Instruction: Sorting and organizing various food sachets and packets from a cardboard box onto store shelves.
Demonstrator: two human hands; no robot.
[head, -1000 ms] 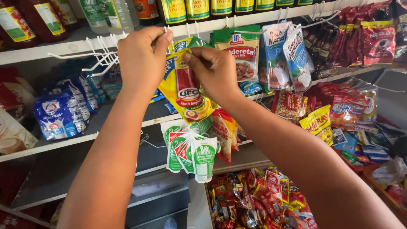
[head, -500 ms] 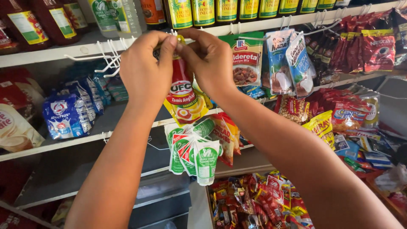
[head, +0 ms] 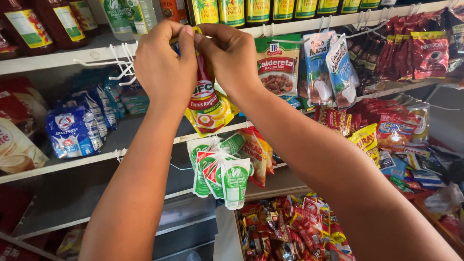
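Observation:
Both my hands are raised to the upper shelf edge, pinching the top of a red and yellow sauce pouch (head: 207, 107). My left hand (head: 164, 65) grips the pouch's top left corner. My right hand (head: 231, 53) grips the top right, fingertips nearly meeting the left hand's. The pouch hangs down below my hands, slightly tilted. Its top edge and whatever hook it hangs from are hidden behind my fingers. Empty white wire hooks (head: 113, 65) stick out just left of my left hand.
Green and white sachets (head: 222, 174) hang below the pouch. Bottles (head: 232, 10) line the top shelf. Blue packets (head: 79, 125) lie on the left shelf, hanging packets (head: 333, 67) and red sachets (head: 415, 48) fill the right, and a bin of snacks (head: 290, 229) sits below.
My hands have lifted the pouch's top from lower down up to the top shelf edge and come closer together, and the view has tilted slightly.

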